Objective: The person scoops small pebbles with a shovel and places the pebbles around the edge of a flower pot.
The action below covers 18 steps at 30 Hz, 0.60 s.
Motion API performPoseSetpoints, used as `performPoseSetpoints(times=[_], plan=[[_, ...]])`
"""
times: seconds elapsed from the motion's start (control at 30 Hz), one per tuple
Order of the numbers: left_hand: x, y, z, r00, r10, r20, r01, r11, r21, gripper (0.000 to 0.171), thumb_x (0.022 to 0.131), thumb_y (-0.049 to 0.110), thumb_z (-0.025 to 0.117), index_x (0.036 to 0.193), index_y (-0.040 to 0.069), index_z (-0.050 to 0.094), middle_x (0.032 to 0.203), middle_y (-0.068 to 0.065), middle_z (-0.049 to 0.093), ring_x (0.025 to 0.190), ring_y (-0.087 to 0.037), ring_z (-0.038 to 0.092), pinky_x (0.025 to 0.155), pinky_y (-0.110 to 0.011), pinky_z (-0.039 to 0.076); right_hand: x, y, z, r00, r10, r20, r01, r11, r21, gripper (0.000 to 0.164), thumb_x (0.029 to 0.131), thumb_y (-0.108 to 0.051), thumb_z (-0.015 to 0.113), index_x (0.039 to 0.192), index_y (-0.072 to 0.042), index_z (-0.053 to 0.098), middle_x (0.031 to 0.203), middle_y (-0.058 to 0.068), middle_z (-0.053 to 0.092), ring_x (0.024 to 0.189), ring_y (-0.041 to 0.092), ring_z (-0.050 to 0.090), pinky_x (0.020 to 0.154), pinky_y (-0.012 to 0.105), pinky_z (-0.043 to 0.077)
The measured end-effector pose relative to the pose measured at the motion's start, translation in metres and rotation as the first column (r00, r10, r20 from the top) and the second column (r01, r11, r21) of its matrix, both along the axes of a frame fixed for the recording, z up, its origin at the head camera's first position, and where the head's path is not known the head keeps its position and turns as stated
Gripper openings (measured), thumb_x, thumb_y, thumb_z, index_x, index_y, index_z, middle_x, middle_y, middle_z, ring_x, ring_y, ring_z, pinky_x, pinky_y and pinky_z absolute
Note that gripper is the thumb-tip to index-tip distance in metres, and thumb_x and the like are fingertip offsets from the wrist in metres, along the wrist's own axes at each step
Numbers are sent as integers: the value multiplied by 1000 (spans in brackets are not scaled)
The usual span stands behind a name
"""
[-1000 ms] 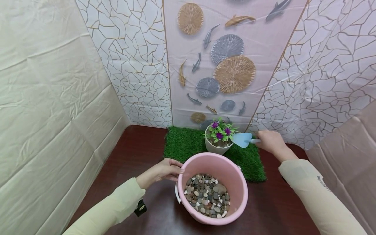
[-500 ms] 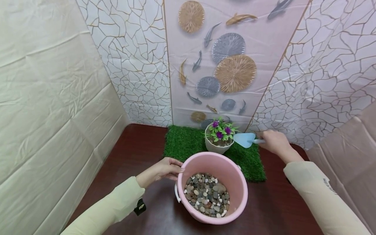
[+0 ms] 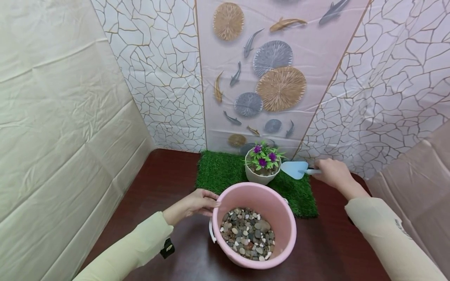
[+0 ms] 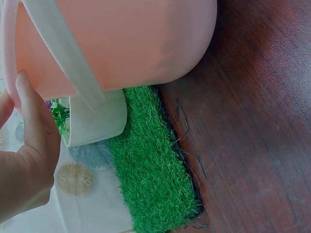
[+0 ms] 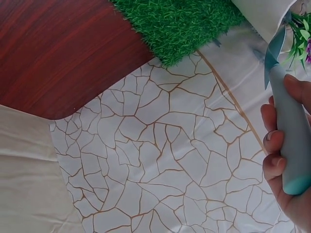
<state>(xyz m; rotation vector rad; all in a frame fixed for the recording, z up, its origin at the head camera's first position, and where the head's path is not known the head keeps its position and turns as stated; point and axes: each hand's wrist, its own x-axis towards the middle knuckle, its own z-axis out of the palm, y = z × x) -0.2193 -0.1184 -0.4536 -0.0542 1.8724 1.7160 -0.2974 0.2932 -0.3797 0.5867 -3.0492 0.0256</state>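
A pink bucket (image 3: 286,218) stands on the table with mixed pebbles (image 3: 246,234) in its bottom. My left hand (image 3: 198,203) pinches the left part of its rim between thumb and fingers; the left wrist view shows the white bucket handle (image 4: 68,53) hanging beside that hand. In my right hand (image 3: 332,173) is a light blue trowel (image 3: 294,169), its grey-and-teal grip (image 5: 291,131) wrapped by the fingers. The blade's tip is at the right edge of a white flowerpot (image 3: 258,178), which holds soil and a plant with purple flowers (image 3: 265,156).
The pot stands on a green artificial grass mat (image 3: 218,171), just behind the bucket. Under it is a dark red-brown wooden table (image 3: 158,195). Patterned cloth (image 3: 165,78) closes off the back, with plain beige cloth (image 3: 70,117) at the left.
My right hand has drawn the trowel slightly to the right and nearer, away from over the pot's edge. The left hand and bucket have stayed in place.
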Motion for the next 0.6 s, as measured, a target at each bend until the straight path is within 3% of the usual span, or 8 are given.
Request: performPoseSetpoints(times=[0.3,0.6], plan=[[-1,0,0,1000,1,7,-1,1000,-6,41,88,4,63,124,-11,53,91,-10,70,69,-9,65,65,-25,60,4,3,0,1000,12,-21,-13,1000,-10,19,80,-14,73,92,0,70,77,12,69,57,20,58,49,38,49],[0,0,1,1000,3,12,-3,1000,-8,40,88,4,62,124,-10,53,86,-6,69,68,-9,64,65,-24,60,11,5,6,999,16,-51,-17,1000,-19,18,80,-15,73,90,-1,69,71,9,67,53,19,56,45,36,46]])
